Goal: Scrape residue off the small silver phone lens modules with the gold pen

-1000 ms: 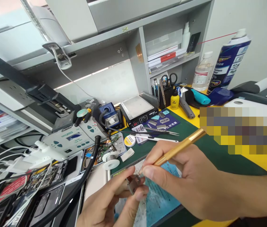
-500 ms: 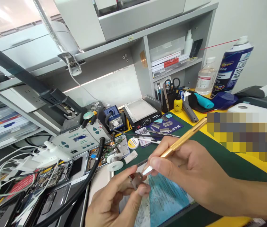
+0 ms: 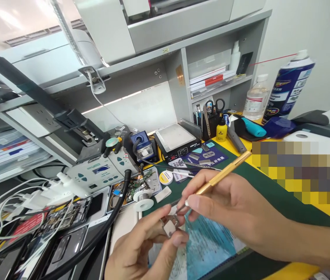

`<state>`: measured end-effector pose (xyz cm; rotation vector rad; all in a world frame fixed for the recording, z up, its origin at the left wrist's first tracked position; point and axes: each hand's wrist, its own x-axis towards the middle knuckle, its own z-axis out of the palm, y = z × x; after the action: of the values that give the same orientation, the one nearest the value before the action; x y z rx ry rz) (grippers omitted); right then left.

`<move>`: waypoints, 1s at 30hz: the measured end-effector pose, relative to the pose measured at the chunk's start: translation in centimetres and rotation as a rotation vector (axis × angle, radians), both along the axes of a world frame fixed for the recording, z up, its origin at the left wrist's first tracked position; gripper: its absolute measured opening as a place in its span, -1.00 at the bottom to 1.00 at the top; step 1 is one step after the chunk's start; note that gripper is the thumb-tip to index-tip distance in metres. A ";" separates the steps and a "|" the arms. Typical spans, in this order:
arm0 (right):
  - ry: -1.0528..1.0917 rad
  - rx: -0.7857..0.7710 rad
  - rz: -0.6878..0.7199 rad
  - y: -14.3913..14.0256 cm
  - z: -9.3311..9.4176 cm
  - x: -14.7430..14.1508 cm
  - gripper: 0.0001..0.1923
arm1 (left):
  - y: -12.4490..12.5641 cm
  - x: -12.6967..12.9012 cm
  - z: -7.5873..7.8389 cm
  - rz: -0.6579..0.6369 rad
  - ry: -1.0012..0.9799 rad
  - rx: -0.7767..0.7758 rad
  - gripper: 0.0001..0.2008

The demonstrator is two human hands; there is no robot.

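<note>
Fingers of the left hand (image 3: 141, 249) are pinched on a small square metal chip part (image 3: 171, 226), held above the blue printed sheet (image 3: 208, 249) at the near edge of the green work mat (image 3: 267, 194). A slim gold-coloured metal hand tool (image 3: 220, 175) is gripped in the right hand (image 3: 235, 212); its long axis slants from upper right to lower left, tip touching the part.

A blue spray can (image 3: 289, 87) and a clear bottle (image 3: 255, 102) stand at the yellow tabletop (image 3: 313, 208)'s back right. A black hot plate (image 3: 176, 140) sits beside a blue soldering-iron stand (image 3: 143, 144). Scissors (image 3: 215, 105) stand in a tool holder, and white cables (image 3: 16, 202) tangle far left.
</note>
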<state>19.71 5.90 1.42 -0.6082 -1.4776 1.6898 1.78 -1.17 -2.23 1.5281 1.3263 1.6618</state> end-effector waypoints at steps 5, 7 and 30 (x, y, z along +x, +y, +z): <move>-0.133 0.192 -0.056 -0.5 -0.2 0.3 -0.92 | 0.1 -0.3 -0.1 0.047 0.031 0.001 -0.69; -0.208 0.308 -0.113 -0.7 -0.4 0.4 -0.91 | 0.0 -0.2 -0.1 0.076 0.045 0.003 -0.70; -0.404 0.515 -0.096 -0.7 0.0 0.4 -0.86 | 0.3 -1.0 -0.9 0.038 0.224 0.123 -0.58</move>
<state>20.15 5.23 1.44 -0.7424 -2.0382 1.0794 0.74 -0.87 -3.10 1.8159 1.3953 1.6606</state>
